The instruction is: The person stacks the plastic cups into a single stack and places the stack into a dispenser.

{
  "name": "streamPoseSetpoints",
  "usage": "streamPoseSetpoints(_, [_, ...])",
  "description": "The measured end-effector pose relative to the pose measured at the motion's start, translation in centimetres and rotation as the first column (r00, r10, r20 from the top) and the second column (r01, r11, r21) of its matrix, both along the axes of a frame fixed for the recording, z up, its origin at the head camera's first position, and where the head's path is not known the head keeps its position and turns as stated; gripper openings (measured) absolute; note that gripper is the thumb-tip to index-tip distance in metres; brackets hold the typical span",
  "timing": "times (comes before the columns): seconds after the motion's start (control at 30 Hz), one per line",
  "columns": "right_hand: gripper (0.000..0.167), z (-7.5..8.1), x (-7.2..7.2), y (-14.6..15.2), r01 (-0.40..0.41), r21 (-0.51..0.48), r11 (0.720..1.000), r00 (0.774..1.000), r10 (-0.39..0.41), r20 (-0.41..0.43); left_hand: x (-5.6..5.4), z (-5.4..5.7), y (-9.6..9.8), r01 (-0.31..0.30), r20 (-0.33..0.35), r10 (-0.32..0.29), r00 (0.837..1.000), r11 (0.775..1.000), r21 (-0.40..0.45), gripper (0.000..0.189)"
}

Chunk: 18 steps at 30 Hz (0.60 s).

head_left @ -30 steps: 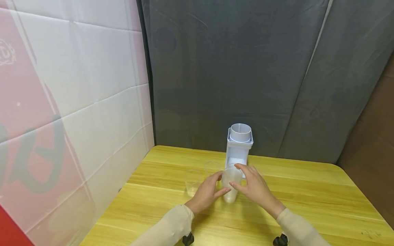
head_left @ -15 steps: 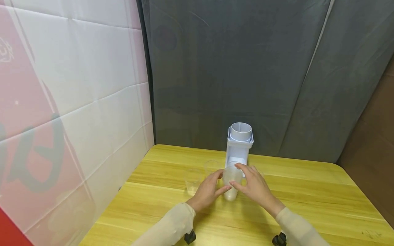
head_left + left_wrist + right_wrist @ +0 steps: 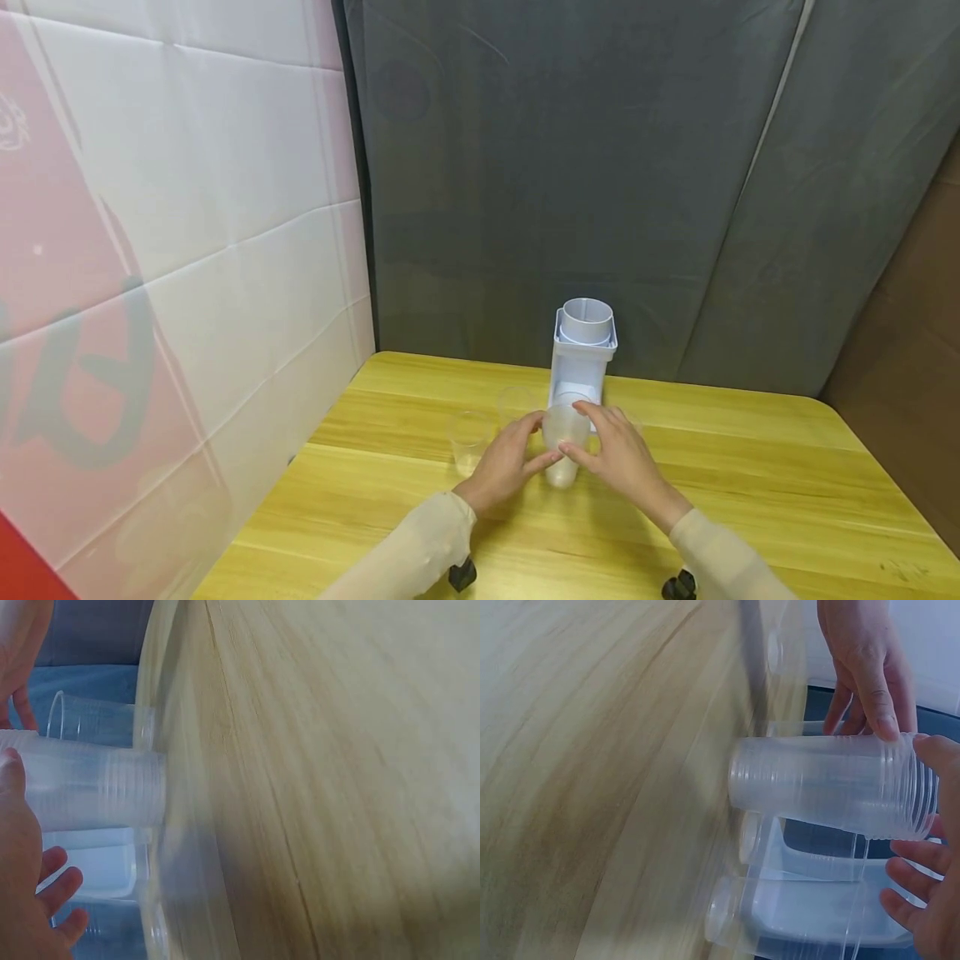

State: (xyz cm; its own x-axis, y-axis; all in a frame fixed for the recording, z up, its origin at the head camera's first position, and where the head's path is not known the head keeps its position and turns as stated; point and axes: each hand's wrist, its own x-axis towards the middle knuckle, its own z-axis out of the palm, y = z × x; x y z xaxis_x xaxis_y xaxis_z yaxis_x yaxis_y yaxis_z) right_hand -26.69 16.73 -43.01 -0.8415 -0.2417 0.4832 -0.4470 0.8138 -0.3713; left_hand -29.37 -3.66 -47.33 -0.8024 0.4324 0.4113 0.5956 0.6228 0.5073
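A stack of nested clear plastic cups (image 3: 564, 429) stands upright at the middle of the table, between both hands. My left hand (image 3: 498, 468) grips its left side near the rims, thumb toward me. From the right, my right hand (image 3: 621, 454) holds the upper part by thumb and fingertips. In the right wrist view the right thumb lies at the rims of the stack (image 3: 817, 780), while its other fingers are spread apart. The left wrist view shows the stack's ridged lower part (image 3: 131, 787) close to the tabletop.
Behind the stack stands a white cup dispenser (image 3: 582, 367) with a round tube on top. Single clear cups (image 3: 470, 446) stand to the left, and another cup (image 3: 795, 911) shows beside the dispenser. A grey curtain (image 3: 540, 183) hangs behind the wooden table (image 3: 712, 500).
Both hands stay around the cup stack. The stack and fingers have shifted only slightly, and the head view has moved a little.
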Motion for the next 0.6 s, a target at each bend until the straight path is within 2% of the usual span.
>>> streamPoseSetpoints(0.27, [0.066,-0.10,-0.09,0.10,0.009,-0.009,1.000,1.000,-0.009,0.010,-0.44,-0.04,0.02,0.019,-0.015,-0.019,1.000,1.000,-0.002,0.065])
streamPoseSetpoints(0.6, [0.071,0.11,-0.21,0.62,-0.009,0.000,1.000,1.000,0.009,-0.009,-0.42,-0.14,0.12,0.020,-0.014,-0.020,1.000,1.000,0.007,0.065])
